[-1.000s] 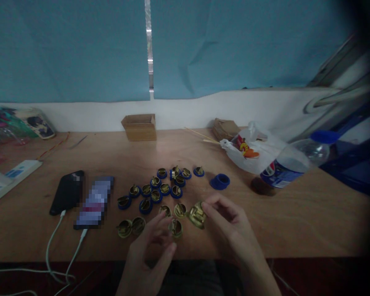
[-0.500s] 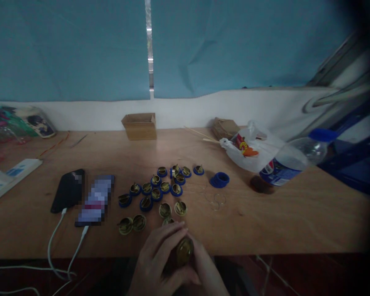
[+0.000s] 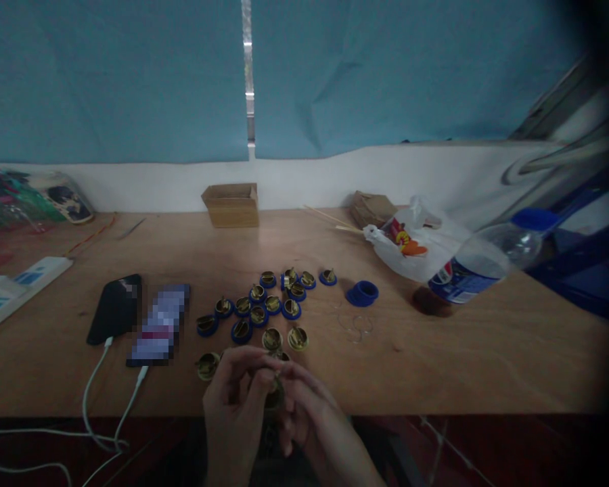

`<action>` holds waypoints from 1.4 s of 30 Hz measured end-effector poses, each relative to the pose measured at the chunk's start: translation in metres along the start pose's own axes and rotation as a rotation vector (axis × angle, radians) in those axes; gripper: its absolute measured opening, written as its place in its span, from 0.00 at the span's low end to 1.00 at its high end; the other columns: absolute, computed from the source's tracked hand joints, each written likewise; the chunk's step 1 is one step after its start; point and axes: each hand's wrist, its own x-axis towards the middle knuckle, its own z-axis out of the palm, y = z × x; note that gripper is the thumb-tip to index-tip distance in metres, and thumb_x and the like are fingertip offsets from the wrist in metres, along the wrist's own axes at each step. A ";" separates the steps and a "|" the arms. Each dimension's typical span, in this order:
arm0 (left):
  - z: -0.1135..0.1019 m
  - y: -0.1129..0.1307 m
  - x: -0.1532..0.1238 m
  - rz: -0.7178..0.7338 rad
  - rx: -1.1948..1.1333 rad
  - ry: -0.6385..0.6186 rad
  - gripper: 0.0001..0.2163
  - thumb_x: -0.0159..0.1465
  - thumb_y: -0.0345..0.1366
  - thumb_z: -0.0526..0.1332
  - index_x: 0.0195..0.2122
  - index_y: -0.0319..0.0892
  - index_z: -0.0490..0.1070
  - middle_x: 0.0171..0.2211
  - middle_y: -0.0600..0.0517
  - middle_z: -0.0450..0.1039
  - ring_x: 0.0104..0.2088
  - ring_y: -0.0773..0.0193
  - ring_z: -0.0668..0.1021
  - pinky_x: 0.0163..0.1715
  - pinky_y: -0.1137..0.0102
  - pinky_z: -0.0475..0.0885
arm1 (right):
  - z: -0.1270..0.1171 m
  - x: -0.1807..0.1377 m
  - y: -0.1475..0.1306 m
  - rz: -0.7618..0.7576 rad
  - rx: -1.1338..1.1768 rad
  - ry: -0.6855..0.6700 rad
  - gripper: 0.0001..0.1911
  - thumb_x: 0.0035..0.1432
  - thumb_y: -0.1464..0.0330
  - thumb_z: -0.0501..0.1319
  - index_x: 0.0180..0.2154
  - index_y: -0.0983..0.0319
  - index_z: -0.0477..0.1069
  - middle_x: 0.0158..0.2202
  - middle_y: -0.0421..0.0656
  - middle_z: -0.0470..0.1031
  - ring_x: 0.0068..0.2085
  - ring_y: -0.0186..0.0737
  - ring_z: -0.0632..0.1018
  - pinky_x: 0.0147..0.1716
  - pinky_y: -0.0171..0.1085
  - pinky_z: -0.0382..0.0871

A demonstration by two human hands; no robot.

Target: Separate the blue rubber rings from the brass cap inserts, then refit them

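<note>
Near the table's front edge, my left hand and my right hand come together around a round brass-coloured metal piece. The left thumb presses on its face, while the right fingers support it from the other side; most of the piece is hidden by fingers. Just beyond lie several similar brass pieces with clips on their backs, one of them a bare brass piece. Farther back sit several others with blue rims, such as a blue-rimmed piece. A small stack of blue rings stands to their right.
Thin loose wire loops lie by the rings. A tilted cola bottle and a white plastic bag are at right. At left are two phones on cables, a black phone and a lit phone, plus a power strip. A cardboard box stands behind.
Both hands have shifted slightly left and turned. The left hand has gone from lying over the piece to a thumb-and-finger pinch, and the right fingers now show from the side.
</note>
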 end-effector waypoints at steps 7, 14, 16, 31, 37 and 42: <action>0.000 0.006 0.000 -0.039 0.032 0.080 0.21 0.68 0.54 0.50 0.36 0.42 0.72 0.22 0.54 0.74 0.23 0.65 0.75 0.24 0.74 0.69 | -0.002 -0.018 -0.015 -0.363 -0.642 0.072 0.09 0.62 0.59 0.59 0.35 0.58 0.67 0.26 0.35 0.66 0.22 0.30 0.67 0.20 0.29 0.61; 0.001 0.000 -0.007 0.096 0.288 0.022 0.16 0.69 0.49 0.51 0.37 0.44 0.72 0.26 0.52 0.75 0.25 0.63 0.76 0.27 0.70 0.68 | 0.004 -0.015 -0.021 -0.485 -1.218 0.055 0.04 0.57 0.73 0.57 0.34 0.58 0.63 0.25 0.36 0.67 0.26 0.35 0.72 0.25 0.33 0.64; 0.000 -0.001 -0.007 0.150 0.390 0.022 0.15 0.69 0.47 0.51 0.37 0.45 0.72 0.29 0.51 0.77 0.29 0.60 0.78 0.32 0.68 0.69 | 0.002 -0.013 -0.020 -0.515 -1.322 0.061 0.05 0.57 0.74 0.56 0.33 0.57 0.61 0.24 0.36 0.67 0.25 0.37 0.73 0.25 0.33 0.64; 0.001 -0.007 -0.005 0.178 0.448 0.059 0.10 0.68 0.43 0.55 0.43 0.44 0.68 0.35 0.49 0.79 0.32 0.58 0.82 0.29 0.66 0.74 | -0.002 -0.016 -0.013 -0.482 -1.321 0.024 0.05 0.62 0.71 0.52 0.35 0.59 0.64 0.23 0.36 0.66 0.24 0.35 0.72 0.24 0.33 0.61; -0.007 -0.011 -0.005 0.296 0.524 0.054 0.10 0.71 0.40 0.49 0.41 0.44 0.68 0.30 0.52 0.76 0.28 0.62 0.80 0.30 0.68 0.74 | 0.007 -0.012 -0.017 -0.135 -0.836 -0.165 0.17 0.64 0.58 0.51 0.26 0.59 0.62 0.17 0.33 0.60 0.17 0.28 0.61 0.16 0.29 0.53; -0.001 -0.006 -0.012 0.284 0.412 0.079 0.08 0.70 0.40 0.51 0.42 0.44 0.65 0.28 0.54 0.74 0.24 0.65 0.79 0.26 0.71 0.73 | 0.005 -0.008 -0.014 0.093 -0.550 -0.169 0.20 0.57 0.50 0.57 0.27 0.59 0.62 0.16 0.32 0.63 0.13 0.27 0.64 0.11 0.26 0.57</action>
